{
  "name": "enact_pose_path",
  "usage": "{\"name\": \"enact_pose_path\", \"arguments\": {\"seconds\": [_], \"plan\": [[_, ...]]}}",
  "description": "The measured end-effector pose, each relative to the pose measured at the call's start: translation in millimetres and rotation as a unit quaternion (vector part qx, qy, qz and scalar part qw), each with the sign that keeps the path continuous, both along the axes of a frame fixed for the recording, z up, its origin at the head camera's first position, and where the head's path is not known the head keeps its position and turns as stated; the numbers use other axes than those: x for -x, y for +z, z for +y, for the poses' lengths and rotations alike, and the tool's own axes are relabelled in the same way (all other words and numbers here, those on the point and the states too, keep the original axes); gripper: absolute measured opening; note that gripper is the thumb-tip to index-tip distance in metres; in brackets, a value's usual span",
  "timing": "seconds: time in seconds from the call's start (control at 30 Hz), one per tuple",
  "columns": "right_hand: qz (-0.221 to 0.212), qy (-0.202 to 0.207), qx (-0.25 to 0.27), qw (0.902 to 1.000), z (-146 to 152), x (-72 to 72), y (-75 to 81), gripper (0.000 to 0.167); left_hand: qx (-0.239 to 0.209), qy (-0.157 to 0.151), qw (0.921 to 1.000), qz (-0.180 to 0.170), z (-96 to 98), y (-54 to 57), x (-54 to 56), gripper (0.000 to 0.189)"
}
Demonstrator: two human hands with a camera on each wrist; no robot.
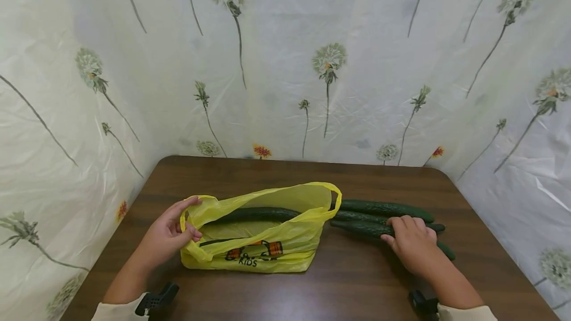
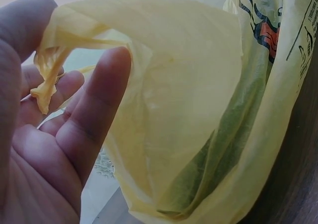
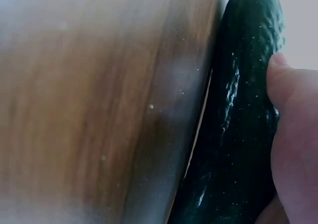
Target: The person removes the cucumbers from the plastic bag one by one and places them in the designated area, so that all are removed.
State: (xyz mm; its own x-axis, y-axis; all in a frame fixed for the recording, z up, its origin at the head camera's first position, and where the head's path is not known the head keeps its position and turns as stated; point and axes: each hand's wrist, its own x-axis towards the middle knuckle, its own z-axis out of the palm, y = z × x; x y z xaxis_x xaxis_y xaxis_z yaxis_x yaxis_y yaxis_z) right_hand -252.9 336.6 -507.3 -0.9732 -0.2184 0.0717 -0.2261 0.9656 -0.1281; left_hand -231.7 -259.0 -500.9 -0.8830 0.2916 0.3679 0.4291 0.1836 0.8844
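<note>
A yellow plastic bag (image 1: 294, 259) lies on its side, mouth spread, with dark green cucumbers inside; one cucumber (image 1: 258, 214) shows through the opening. My left hand (image 1: 162, 237) holds the bag's handle at the left end, and the left wrist view shows the thin plastic (image 2: 189, 60) bunched among the fingers. On the right, my right hand (image 1: 412, 244) grips the nearer cucumber (image 1: 361, 227) of a loose group from above. Up close, the thumb presses along the bumpy cucumber (image 3: 238, 114); the other fingers are mostly hidden. Another long cucumber (image 1: 383, 208) lies behind it.
Everything sits on a dark brown wooden table (image 1: 357, 291) with rounded far corners. Behind and at both sides hangs a pale sheet (image 1: 276, 113) printed with dandelions. The bag's right handle loop (image 1: 337, 202) lies against the ends of the loose cucumbers.
</note>
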Motion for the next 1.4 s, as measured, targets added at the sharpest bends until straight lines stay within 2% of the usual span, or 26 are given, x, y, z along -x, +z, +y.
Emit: {"name": "enact_pose_path", "arguments": {"seconds": [0.37,0.6,0.8,1.17,1.4], "plan": [[0.014,0.016,-0.001,0.9998,3.9,3.3,-1.5,0.038,0.001,0.004,1.0,0.0,0.3,1.2,-1.5,0.064],[0.002,0.031,-0.017,0.9994,4.5,2.8,-2.0,0.038,0.003,0.001,1.0,-0.001,-0.7,2.1,-1.4,0.063],[0.02,0.045,-0.03,0.9983,4.5,1.3,-4.5,0.039,0.006,0.005,1.0,-0.006,-0.1,3.6,-2.2,0.063],[0.004,0.013,-0.023,0.9996,5.2,-0.8,-3.6,0.042,0.001,0.002,1.0,-0.01,1.4,3.8,-2.4,0.063],[-0.009,0.004,-0.028,0.9996,3.5,-2.1,0.0,0.056,0.0,0.006,0.9999,-0.01,0.7,4.6,-1.8,0.064]]}}
